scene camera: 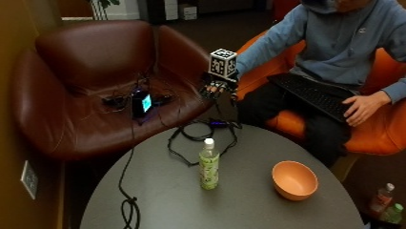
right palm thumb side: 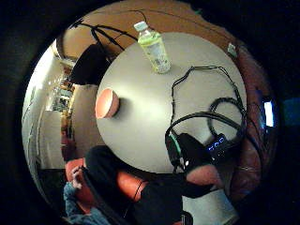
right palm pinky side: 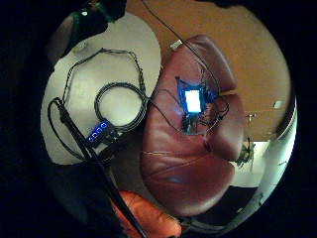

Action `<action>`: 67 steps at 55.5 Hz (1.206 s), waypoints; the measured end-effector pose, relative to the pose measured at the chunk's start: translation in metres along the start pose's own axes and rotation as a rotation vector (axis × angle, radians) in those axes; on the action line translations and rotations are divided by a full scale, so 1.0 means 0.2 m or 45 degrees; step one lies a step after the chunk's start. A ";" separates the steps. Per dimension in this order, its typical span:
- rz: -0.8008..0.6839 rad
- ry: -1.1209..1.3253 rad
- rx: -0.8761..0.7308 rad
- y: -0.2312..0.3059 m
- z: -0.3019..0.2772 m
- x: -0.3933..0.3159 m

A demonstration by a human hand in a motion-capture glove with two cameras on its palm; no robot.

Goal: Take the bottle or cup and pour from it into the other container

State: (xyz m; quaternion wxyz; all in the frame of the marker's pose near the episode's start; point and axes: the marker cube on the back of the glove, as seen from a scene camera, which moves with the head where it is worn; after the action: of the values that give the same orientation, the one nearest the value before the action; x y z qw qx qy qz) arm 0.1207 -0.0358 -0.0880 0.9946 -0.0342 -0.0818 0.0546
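Observation:
A green tea bottle (scene camera: 208, 164) with a white cap stands upright near the middle of the round grey table (scene camera: 158, 200). An orange bowl (scene camera: 294, 180) sits to its right, a short gap away. My gloved right hand (scene camera: 217, 88) hangs in the air beyond the table's far edge, between the two armchairs. Its fingers point down, relaxed, and hold nothing. The thumb side palm view shows the bottle (right palm thumb side: 153, 48) and the bowl (right palm thumb side: 107, 103) apart on the table (right palm thumb side: 140, 122), both well away from the palm.
A brown leather armchair (scene camera: 95, 95) stands behind the table with a lit device (scene camera: 141, 102) on its seat. The person sits in an orange chair (scene camera: 380, 124), bare left hand (scene camera: 361, 107) on a black keyboard (scene camera: 314, 93). Two bottles (scene camera: 384, 198) stand on the floor.

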 end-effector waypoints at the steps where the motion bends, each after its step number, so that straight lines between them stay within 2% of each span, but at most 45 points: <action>1: -0.003 -0.015 -0.006 -0.01 -0.02 0.01; 24: 0.035 -0.245 0.002 -0.25 -0.17 0.26; 53: -0.005 -0.441 -0.087 -0.63 0.04 0.17; 67: -0.047 -0.621 -0.141 -0.87 0.13 -0.02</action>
State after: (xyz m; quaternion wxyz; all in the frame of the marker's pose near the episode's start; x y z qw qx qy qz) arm 0.1302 -0.2083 -0.0504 0.9428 -0.0731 -0.3229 0.0385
